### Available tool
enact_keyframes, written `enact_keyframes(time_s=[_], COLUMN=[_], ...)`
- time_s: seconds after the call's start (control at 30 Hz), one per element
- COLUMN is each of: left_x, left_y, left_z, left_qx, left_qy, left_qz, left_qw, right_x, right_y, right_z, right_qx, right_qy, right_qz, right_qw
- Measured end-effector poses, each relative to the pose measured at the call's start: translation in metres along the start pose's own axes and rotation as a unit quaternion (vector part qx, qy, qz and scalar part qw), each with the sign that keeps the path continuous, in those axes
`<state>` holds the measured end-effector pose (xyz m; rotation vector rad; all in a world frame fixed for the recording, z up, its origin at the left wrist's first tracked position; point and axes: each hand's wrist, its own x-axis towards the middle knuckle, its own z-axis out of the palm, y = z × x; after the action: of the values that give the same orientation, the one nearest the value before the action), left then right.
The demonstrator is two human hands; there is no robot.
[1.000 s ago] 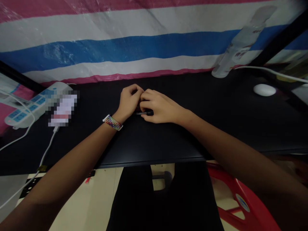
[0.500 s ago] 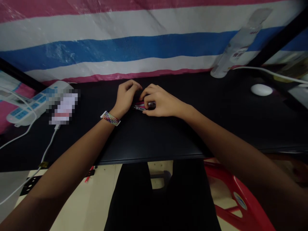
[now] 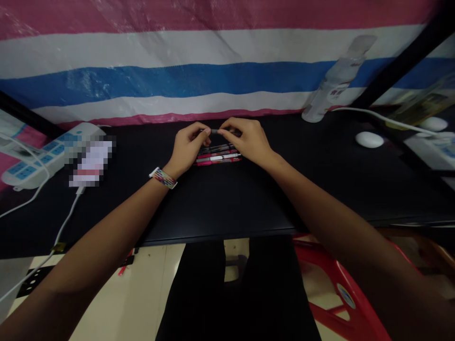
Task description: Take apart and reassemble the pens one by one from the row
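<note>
In the head view, a dark pen [image 3: 214,131] lies between the two hands, close to the far edge of the table [image 3: 220,213] and roughly midway between its left and right ends. The left hand [image 3: 185,148] pinches its left end between thumb and forefinger; the right hand [image 3: 250,137] does the same at its right end. Only a short stretch shows between the fingertips, and whether it touches the table I cannot tell.

Nearer the table's front edge, just beside the dark pen, lie more pens side by side, among them a white pen [image 3: 224,157] and a red pen [image 3: 232,161]. Their left ends come up to the left hand; contact there is unclear.

The dark pen should be light and stiff, not easily harmed by a firm pinch. Being slim and probably smooth and round, it may roll or slip, so a light thumb-and-forefinger hold at both ends seems to suit it. The pens in the row look best taken by the barrel, from above, since their neighbours crowd the sides.
</note>
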<state>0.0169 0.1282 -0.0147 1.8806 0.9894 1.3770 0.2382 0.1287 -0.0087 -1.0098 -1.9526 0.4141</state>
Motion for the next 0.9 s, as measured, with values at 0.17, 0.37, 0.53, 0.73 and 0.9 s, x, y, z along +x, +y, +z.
enact_keyframes(time_s=[0.17, 0.37, 0.53, 0.73, 0.9], left_x=[0.004, 0.01, 0.011, 0.011, 0.012], left_y=[-0.01, -0.02, -0.023, -0.03, -0.032], left_z=[-0.004, -0.008, -0.007, -0.004, -0.005], left_qx=[0.009, -0.008, -0.012, -0.021, -0.021], left_qy=[0.038, 0.086, 0.09, 0.084, 0.07], left_qz=[-0.035, -0.065, -0.07, -0.081, -0.077], left_qw=[0.999, 0.994, 0.993, 0.993, 0.994], right_x=[0.004, 0.011, 0.01, 0.01, 0.01], right_y=[0.012, 0.01, 0.011, 0.013, 0.011], right_z=[0.001, 0.0, 0.0, 0.003, 0.001], right_qx=[0.101, 0.337, 0.356, 0.34, 0.344], right_qy=[0.042, 0.033, 0.048, 0.056, 0.057], right_qz=[0.101, 0.216, 0.263, 0.263, 0.251], right_qw=[0.989, 0.916, 0.896, 0.901, 0.903])
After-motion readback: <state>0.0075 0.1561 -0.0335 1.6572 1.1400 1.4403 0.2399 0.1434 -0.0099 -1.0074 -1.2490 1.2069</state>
